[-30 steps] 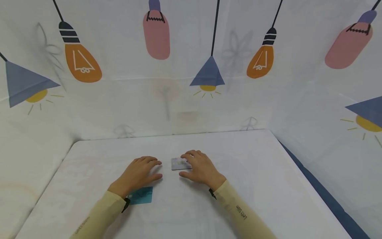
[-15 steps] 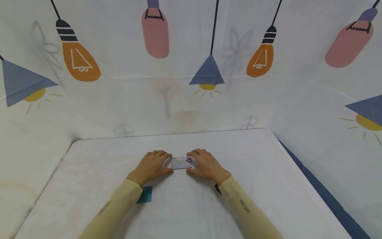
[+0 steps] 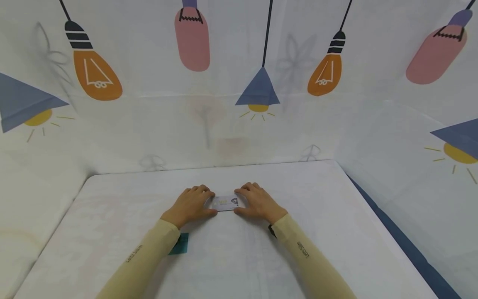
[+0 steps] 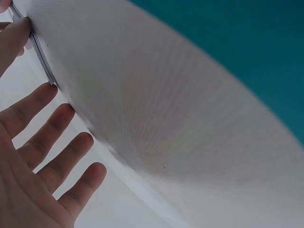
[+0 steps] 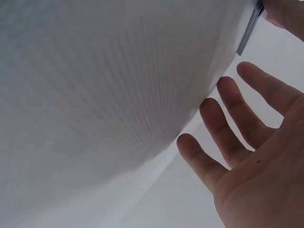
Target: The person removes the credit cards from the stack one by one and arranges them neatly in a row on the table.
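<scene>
1. Evidently, the stack of cards (image 3: pixel 225 202) lay flat on the white table (image 3: pixel 239 265), toward its far edge, with the left hand (image 3: pixel 189 205) at nine o'clock and the right hand (image 3: pixel 259 204) at three.
2. The step in hand seemed to be squaring or steadying that stack; doing it well probably called for light, equal pressure from both ends, thumbs and index fingers low at the corners, so no card slid or buckled.
3. The teal card (image 3: pixel 182 244), between seven and eight o'clock of the stack, was partly hidden by the left sleeve (image 3: pixel 140 263), so a raised forearm would likely have avoided dragging it.
4. The left thumb and index fingertip pinched the nine-o'clock end; the other three fingers fanned apart, lightly bent.
5. The right hand mirrored this, half open, but its index fingertip appeared just short of the corner; whether it truly gripped could not be told.
6. The forearms slanted in from seven and five o'clock.
</scene>
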`<action>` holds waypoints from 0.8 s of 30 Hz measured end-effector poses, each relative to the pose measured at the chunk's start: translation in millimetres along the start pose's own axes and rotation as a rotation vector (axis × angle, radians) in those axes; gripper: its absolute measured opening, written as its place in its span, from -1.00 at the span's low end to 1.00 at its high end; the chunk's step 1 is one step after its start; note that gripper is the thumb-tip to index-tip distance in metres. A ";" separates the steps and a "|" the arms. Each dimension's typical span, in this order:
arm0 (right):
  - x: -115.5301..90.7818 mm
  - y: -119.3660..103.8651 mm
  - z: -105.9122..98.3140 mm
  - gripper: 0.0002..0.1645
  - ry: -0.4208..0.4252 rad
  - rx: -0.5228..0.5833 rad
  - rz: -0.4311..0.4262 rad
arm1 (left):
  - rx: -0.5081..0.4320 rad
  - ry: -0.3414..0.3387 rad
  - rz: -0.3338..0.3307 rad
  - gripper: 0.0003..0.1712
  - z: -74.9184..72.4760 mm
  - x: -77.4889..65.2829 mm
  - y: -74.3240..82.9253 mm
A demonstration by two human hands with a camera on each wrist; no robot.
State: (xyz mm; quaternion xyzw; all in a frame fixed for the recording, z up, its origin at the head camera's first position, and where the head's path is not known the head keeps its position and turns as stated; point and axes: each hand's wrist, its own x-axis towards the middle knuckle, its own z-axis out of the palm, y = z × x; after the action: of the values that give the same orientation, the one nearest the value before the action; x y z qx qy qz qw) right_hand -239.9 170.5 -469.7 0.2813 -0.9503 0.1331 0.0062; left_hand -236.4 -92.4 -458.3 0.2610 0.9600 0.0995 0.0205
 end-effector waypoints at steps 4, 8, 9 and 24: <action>1.2 0.1 0.6 -0.29 -0.006 0.015 0.005 | 0.005 0.002 0.006 -0.33 1.8 1.2 -1.6; 2.0 -0.4 1.1 -0.34 -0.008 0.020 0.008 | 0.008 -0.002 0.005 -0.34 1.8 1.6 -2.3; 2.1 -0.4 1.2 -0.34 -0.008 0.020 0.008 | 0.008 -0.008 0.001 -0.33 1.3 1.5 -2.0; 1.4 -0.2 0.6 -0.33 -0.024 0.016 0.025 | -0.008 0.000 -0.003 -0.35 3.2 2.1 -3.4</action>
State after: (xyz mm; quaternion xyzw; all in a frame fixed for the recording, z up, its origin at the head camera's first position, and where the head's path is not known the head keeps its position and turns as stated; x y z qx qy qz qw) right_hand -240.9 169.4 -470.2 0.2708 -0.9527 0.1374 -0.0092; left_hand -239.6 -93.6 -462.0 0.2595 0.9600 0.1032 0.0216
